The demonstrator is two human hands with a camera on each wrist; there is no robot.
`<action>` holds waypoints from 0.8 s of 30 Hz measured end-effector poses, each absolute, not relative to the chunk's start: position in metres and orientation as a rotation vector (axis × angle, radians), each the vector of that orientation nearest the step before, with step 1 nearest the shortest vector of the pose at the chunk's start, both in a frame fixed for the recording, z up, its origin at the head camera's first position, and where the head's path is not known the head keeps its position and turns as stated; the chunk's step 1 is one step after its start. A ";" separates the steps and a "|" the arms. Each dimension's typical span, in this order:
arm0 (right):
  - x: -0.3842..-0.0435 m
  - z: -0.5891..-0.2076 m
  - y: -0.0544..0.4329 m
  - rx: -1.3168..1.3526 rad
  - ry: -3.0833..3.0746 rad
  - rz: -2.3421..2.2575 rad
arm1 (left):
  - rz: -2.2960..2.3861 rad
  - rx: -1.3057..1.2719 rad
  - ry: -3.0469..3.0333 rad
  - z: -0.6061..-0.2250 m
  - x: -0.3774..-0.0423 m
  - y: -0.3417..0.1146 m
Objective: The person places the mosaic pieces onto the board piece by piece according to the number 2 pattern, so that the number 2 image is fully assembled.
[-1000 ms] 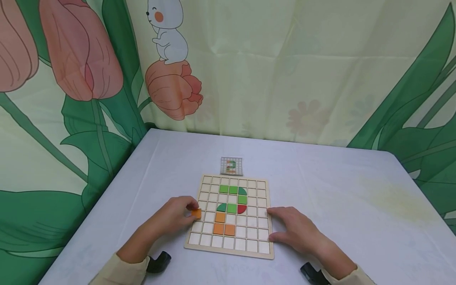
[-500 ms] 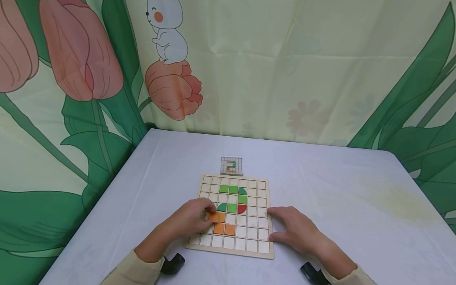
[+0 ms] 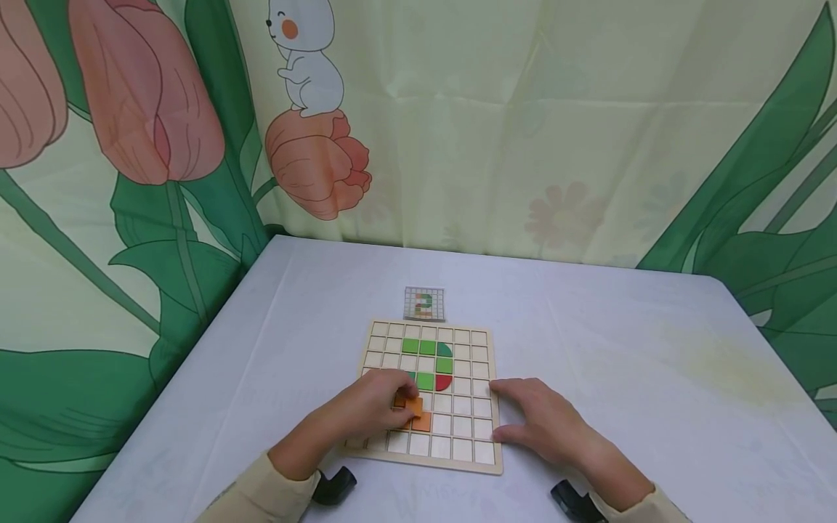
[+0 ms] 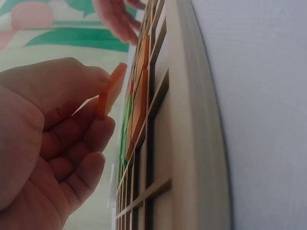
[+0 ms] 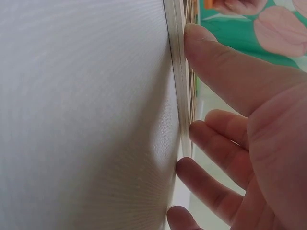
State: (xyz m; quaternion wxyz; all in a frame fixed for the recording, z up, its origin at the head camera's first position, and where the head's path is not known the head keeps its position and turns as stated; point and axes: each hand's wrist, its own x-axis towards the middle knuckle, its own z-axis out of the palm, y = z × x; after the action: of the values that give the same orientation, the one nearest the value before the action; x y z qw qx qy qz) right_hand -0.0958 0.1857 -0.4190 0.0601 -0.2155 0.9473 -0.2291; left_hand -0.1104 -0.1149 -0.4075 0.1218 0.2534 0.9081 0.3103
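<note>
Between thumb and fingers, my left hand (image 3: 369, 399) pinches a square orange tile (image 4: 112, 91). In the left wrist view a gap shows between this tile and the wooden grid board (image 3: 463, 428). Under the hand, other orange tiles (image 3: 422, 422) lie in the grid, partly covered in the head view. Farther up the board are several green square tiles (image 3: 425, 382), a dark green rounded piece (image 3: 445, 350) and a red rounded piece (image 3: 443, 382). My right hand (image 3: 543, 418) touches the board's right edge with thumb and fingertips, its fingers spread and fairly straight.
Just beyond the board lies a small pattern card (image 3: 424, 303) with a coloured figure on a grid. A white cloth covers the table (image 3: 621, 349). Behind it hangs a curtain (image 3: 471, 131) printed with tulips and a small white animal.
My left hand has carried the orange tile from the board's left edge rightward, over the orange tiles in the grid. The right hand has stayed at the right edge.
</note>
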 end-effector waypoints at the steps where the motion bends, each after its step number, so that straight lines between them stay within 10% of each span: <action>1: -0.096 -0.419 0.186 -0.651 2.867 -0.695 | 0.914 0.738 2.642 -0.407 -0.110 -0.114; 24: -0.095 -0.417 0.185 -0.640 2.862 -0.697 | 0.814 0.899 2.658 -0.412 -0.104 -0.090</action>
State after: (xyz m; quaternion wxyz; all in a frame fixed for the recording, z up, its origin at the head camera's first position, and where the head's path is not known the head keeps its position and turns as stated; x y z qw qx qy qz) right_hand -0.0954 0.1852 -0.4173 0.0637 -0.2119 0.9475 -0.2309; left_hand -0.1039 -0.0900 -0.4121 0.1096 0.3059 0.9042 0.2771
